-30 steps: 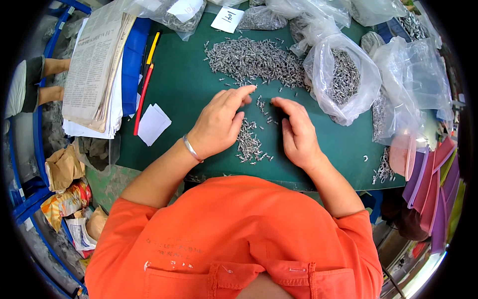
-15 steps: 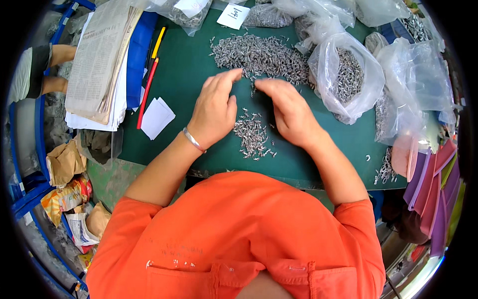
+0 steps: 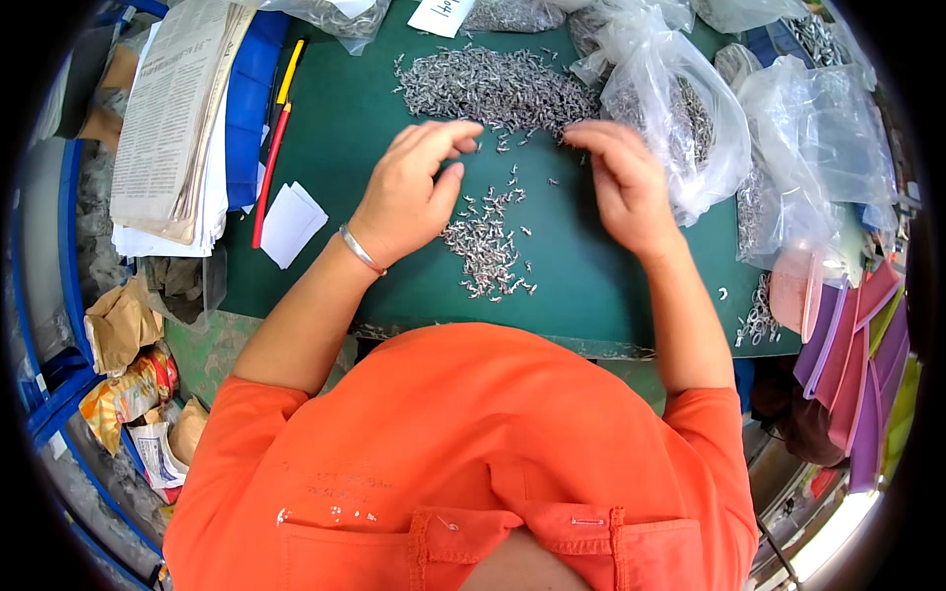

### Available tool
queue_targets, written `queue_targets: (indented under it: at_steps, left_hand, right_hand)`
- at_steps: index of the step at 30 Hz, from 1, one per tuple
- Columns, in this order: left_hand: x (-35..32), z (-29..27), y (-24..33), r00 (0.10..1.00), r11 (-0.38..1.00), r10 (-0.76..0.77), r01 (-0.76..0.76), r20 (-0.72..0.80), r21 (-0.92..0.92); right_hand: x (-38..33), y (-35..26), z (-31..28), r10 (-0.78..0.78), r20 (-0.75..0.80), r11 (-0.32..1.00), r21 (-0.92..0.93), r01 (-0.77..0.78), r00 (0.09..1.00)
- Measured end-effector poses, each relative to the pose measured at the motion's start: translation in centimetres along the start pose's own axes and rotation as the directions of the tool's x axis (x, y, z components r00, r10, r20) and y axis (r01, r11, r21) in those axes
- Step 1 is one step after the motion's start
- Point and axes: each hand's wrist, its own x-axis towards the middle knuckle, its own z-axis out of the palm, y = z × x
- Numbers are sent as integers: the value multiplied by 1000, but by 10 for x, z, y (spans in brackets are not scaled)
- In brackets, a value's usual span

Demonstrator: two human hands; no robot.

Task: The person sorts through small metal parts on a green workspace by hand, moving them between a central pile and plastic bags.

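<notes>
Your left hand (image 3: 409, 187) and right hand (image 3: 631, 187) are loosely open, fingers curved. The large heap of silvery parts (image 3: 493, 87) lies just beyond the fingers, long axis left to right; the small pile (image 3: 481, 254) lies on your side of them, nearer your left.

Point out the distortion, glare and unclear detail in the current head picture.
Head view: black rim at the corners, with the blue rack bending along the left; head view: shiny highlights on the open bag, bright strip washed out lower right; head view: far pile's parts blend together.
</notes>
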Motion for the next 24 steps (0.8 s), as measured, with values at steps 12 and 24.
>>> queue_targets:
  at_steps: [12, 24]
  left_hand:
    - [18, 4, 22, 964, 900, -248, 267, 98, -345]
    - [181, 38, 111, 933, 742, -267, 360, 242, -565]
  right_hand:
    - [-6, 2, -89, 272, -450, 766, -434, -475, 851]
    - [39, 12, -160, 739, -296, 625, 637, -451, 606]
